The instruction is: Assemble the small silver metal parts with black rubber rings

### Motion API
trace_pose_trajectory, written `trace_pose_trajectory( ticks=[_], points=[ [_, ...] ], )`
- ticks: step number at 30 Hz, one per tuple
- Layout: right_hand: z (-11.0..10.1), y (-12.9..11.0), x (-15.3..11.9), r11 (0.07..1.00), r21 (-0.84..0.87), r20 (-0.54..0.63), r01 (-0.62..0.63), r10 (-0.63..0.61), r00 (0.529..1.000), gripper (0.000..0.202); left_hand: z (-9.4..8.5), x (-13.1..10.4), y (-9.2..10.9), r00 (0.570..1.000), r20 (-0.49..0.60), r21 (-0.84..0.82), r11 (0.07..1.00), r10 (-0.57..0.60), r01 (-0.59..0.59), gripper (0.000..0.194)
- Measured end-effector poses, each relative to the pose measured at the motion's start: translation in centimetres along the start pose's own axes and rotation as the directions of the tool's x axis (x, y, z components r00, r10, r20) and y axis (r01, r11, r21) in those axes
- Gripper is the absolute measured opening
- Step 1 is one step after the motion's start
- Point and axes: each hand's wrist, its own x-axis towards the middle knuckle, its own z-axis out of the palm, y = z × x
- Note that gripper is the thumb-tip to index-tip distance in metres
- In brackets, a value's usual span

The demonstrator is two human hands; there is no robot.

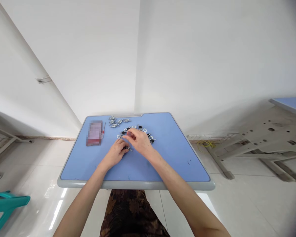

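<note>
So we're at a blue desk [172, 164], with the near edge right in front of us. A bit in from that edge, our left hand [116, 153] is nearly closed, fingertips pinching a small metal part [129, 149] low against the desktop, probably because that braces it. Our right hand [141, 142] is curled just beyond, thumb and fingers pinched on what looks like a slim tool [128, 143]. It's pretty upright, tip down by the part, which we'd guess is for straight access. Can't tell if the tip actually touches.

Just past our knuckles are more metal pieces with black round bits [151, 141], bunched around mid-desk, presumably for easy reach. Toward the left edge there's a blurred-out reddish packet or case [93, 142], with a thin red-and-metal stick [103, 132] beside it. Farthest out, another metal bunch [114, 125] sits near the far left corner, seemingly grouped apart from ours.
</note>
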Motion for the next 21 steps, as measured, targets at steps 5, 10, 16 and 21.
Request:
trace_pose_trajectory(
  ticks=[5,10,16,21],
  points=[
    [-0.9,-0.9,1.3,0.998,-0.053,0.036,-0.043,0.045,0.998,0.021,-0.6,0.0,0.1,0.99,0.113,-0.328,0.937,-0.084,0.117,0.017],
    [-1.5,-1.2,2.0,0.995,-0.079,0.047,-0.058,0.062,0.997,0.024,-0.7,-0.1,0.1,0.99,0.117,-0.437,0.891,-0.083,0.126,0.024],
    [-1.2,-1.1,1.6,0.992,-0.118,0.033,-0.035,0.039,0.999,0.024,-0.8,0.0,0.6,0.994,0.096,-0.352,0.932,-0.06,0.091,0.016],
    [-0.8,-0.3,0.9,0.995,-0.098,0.065,-0.018,0.025,0.998,0.024,-0.3,0.1,0.6,0.999,0.036,-0.158,0.987,-0.031,0.037,0.013]
  ],
)
